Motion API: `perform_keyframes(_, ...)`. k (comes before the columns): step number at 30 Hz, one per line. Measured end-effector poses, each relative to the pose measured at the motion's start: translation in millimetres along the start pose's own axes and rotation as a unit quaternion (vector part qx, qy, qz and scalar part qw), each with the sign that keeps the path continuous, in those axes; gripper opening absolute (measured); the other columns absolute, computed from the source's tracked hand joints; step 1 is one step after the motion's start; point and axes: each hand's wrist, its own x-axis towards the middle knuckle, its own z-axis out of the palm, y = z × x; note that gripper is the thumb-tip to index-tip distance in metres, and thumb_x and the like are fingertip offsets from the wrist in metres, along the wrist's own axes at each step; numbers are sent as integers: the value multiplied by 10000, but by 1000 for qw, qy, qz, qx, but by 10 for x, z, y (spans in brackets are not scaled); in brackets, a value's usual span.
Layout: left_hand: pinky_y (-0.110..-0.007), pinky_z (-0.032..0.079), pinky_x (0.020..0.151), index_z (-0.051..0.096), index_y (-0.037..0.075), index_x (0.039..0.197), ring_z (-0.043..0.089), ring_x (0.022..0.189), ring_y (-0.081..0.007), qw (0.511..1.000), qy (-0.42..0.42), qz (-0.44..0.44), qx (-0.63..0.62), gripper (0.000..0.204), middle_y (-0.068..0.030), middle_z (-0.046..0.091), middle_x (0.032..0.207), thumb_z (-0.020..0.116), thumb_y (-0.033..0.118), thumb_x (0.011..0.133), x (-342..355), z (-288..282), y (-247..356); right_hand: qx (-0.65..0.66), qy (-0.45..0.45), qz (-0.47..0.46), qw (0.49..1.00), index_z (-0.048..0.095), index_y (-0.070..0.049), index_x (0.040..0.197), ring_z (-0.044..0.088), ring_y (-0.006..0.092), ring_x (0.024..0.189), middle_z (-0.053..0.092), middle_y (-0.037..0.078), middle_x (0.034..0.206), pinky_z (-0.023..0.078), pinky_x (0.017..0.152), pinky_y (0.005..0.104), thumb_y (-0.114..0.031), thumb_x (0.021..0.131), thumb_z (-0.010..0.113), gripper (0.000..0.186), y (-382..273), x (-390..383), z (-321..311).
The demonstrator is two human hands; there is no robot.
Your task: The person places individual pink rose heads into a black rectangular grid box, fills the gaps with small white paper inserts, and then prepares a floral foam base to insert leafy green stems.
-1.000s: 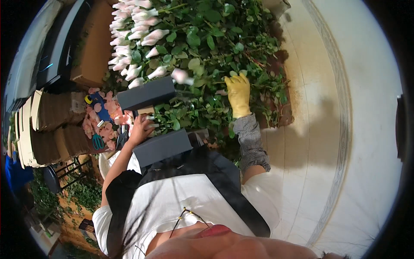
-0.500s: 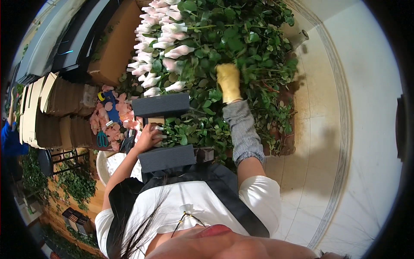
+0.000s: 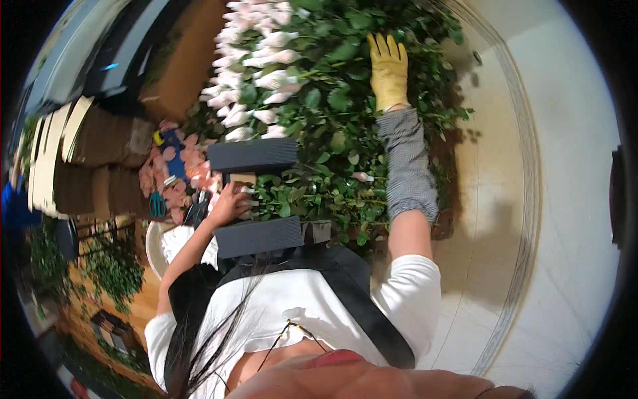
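Note:
My bare left hand [image 3: 230, 204] is curled at the ends of several white-sleeved flowers [image 3: 248, 191], between two dark grey ribbed blocks [image 3: 252, 155]. Their leafy stems [image 3: 306, 196] stretch away to the right. In a yellow glove, my right hand [image 3: 389, 74] lies with fingers spread over the big heap of green leaves and stems [image 3: 339, 100]; nothing shows in its grasp. A grey checked sleeve covers that forearm. Rows of pale flower heads in white mesh sleeves [image 3: 276, 80] line the heap's left side. One lone sleeved bud [image 3: 362, 176] rests among the leaves.
Pink petals [image 3: 176, 193], teal-handled scissors [image 3: 157, 205] and a blue thing [image 3: 174, 156] lie left of the blocks. Folded cardboard [image 3: 100, 146] is stacked farther left. A brown box [image 3: 186, 66] stands behind. Beside the heap is a tiled floor [image 3: 492, 199].
My gloved right hand has moved farther away and to the right, its fingers now spread. The lone sleeved bud has come into sight on the leaves. My left hand has stayed at the same spot.

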Motion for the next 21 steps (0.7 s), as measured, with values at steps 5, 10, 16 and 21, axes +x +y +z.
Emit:
perform_keyframes(5,-469,437,997,686,102,1077,504,1184,-407,1000,0,-14,3,353,-177,537,1264,787,156,743,-64,-64,-3,-4,68,138,988,745,-88,973,607,284,779,669,95,782,496,687,409,-91,852,605,186,113,59,-292)
perform_keyframes(10,-459,445,970,664,115,1099,515,1111,-392,1000,25,-13,-13,393,-157,549,1211,795,165,732,-102,-28,28,93,-5,257,962,667,40,1046,682,308,876,701,184,1003,533,789,404,58,782,613,271,244,-554,-1585)
perform_keyframes(16,-444,502,884,540,65,1294,592,1014,-402,999,21,-32,13,664,-188,606,1127,839,207,718,-101,27,5,463,-285,132,829,687,-29,1128,663,308,1054,691,174,1137,539,820,411,136,740,583,435,-1192,-1678,-1910)
perform_keyframes(21,-448,490,905,576,32,1273,596,1063,-346,994,18,-13,109,642,-148,620,1167,804,328,752,-28,-126,92,207,-332,175,903,700,-74,919,675,274,818,694,80,875,536,742,398,-42,817,551,183,-2095,-2514,-1172)
